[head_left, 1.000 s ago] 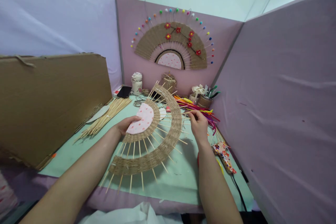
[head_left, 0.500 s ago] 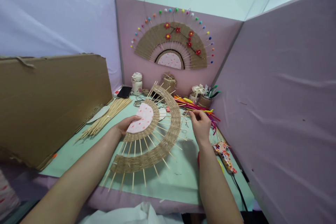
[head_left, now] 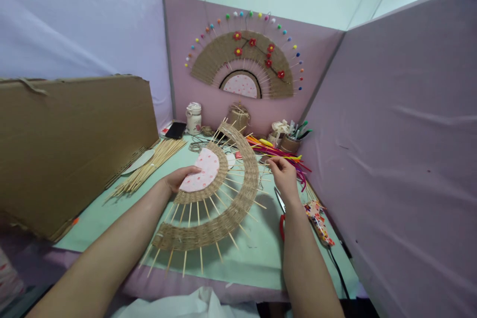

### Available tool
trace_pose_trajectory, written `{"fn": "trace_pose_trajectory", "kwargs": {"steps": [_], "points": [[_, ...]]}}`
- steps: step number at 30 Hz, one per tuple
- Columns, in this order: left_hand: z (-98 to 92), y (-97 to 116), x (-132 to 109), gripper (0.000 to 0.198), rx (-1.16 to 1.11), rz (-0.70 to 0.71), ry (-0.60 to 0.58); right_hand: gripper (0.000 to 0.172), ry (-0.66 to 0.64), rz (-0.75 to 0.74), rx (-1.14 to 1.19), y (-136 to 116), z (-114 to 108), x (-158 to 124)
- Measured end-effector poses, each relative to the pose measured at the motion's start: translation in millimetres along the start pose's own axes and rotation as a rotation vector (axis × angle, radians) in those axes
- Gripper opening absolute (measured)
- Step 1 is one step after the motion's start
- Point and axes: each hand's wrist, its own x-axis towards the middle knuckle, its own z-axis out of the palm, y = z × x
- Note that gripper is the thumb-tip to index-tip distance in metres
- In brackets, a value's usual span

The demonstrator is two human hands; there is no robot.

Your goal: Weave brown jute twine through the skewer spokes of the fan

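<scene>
My left hand [head_left: 179,179] grips a half-round woven fan [head_left: 250,175] at its straight edge, the thumb lying on the white centre [head_left: 204,171] with pink spots. Two woven bands run across thin sticks [head_left: 214,206] that spread outward past the outer band. The fan is raised over the table and tilted. To the right of its outer band is my right hand [head_left: 284,179], with thumb and forefinger pinched together near the stick tips. Whatever lies in that pinch is too small to make out. My left fingers are hidden behind the fan.
Red-handled scissors [head_left: 282,226] and a flower-patterned tool with a cord [head_left: 319,223] lie by my right forearm. Coloured pipe cleaners [head_left: 276,148], a pen holder [head_left: 290,144] and a white jar [head_left: 194,118] stand behind. A stick bundle [head_left: 149,169] and cardboard [head_left: 78,154] are left. A finished fan [head_left: 242,62] hangs ahead.
The fan has turned slightly, its lower end swinging down and left. My right hand has barely moved and stays pinched; more of the scissors shows beside my right forearm.
</scene>
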Motion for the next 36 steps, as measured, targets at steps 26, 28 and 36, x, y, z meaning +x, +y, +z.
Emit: {"fn": "trace_pose_trajectory", "kwargs": {"steps": [26, 28, 36], "points": [[3.9, 3.3, -0.9, 0.029, 0.059, -0.065, -0.047, 0.020, 0.000, -0.209, -0.161, 3.1, 1.9, 0.2], [5.8, 4.8, -2.3, 0.025, 0.065, -0.094, -0.062, 0.020, 0.004, -0.205, -0.160, 1.9, 0.9, -0.1], [-8.1, -1.1, -13.0, 0.031, 0.075, -0.107, 0.021, 0.024, -0.010, -0.262, -0.194, -9.0, 2.4, -6.0]]}}
